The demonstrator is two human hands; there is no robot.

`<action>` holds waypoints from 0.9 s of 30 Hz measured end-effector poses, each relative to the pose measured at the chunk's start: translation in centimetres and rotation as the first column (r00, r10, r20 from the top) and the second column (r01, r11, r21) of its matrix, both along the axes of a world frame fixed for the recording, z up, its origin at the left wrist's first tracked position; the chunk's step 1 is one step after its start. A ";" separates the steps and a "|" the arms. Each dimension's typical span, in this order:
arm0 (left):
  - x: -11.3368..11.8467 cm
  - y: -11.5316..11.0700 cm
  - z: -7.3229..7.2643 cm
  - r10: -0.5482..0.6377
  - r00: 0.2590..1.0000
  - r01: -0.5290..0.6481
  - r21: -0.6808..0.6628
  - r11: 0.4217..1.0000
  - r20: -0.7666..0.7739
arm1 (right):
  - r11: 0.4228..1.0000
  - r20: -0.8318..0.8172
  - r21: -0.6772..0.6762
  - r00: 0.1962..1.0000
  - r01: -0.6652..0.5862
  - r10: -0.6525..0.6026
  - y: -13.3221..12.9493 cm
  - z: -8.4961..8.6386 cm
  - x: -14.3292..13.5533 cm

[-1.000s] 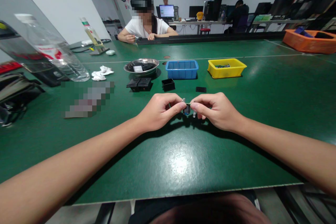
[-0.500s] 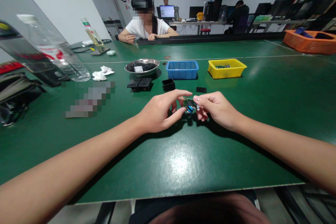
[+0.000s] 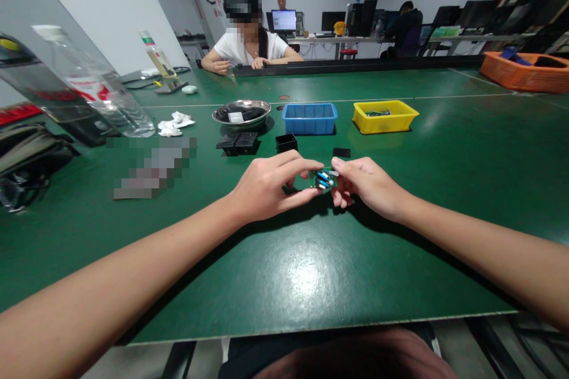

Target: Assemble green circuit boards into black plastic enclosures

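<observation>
Your L hand [image 3: 276, 185] & R hand [image 3: 371, 186] gripped the uncased PCB [image 3: 323, 179]; open blk box [image 3: 285, 143] & flat blk pc. [image 3: 341, 153] lay apart.

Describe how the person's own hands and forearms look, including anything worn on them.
The left hand and right hand are ungloved, with no ring visible. The left forearm and right forearm are bare: no sleeve, watch, bracelet, cable or clear marking shows.
</observation>
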State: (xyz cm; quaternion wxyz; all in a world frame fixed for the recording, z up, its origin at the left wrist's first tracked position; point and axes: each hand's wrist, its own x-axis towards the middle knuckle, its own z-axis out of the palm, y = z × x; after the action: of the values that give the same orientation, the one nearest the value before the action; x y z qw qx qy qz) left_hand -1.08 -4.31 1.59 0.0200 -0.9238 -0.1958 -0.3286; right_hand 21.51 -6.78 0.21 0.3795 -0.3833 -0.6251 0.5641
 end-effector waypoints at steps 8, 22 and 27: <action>0.2 0.2 0.2 0.073 0.990 -0.060 -0.117 0.991 0.118 | 0.980 -0.023 0.197 0.999 0.027 -0.023 -0.1 -0.1 0.4; 0.1 0.1 0.0 0.038 0.997 -0.029 -0.136 0.990 0.065 | 0.946 0.079 0.317 0.992 0.068 -0.098 -0.3 0.0 0.3; 0.2 0.0 0.2 0.017 0.998 -0.008 -0.120 0.993 0.067 | 0.941 0.069 0.327 0.991 0.086 -0.114 -0.5 0.1 0.3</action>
State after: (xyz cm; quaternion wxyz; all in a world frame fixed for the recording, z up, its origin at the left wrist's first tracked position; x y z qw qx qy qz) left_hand -0.88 -4.36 1.77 -0.0400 -0.9103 -0.2215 -0.3473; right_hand 21.80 -7.25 0.29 0.4378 -0.3713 -0.7046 0.4171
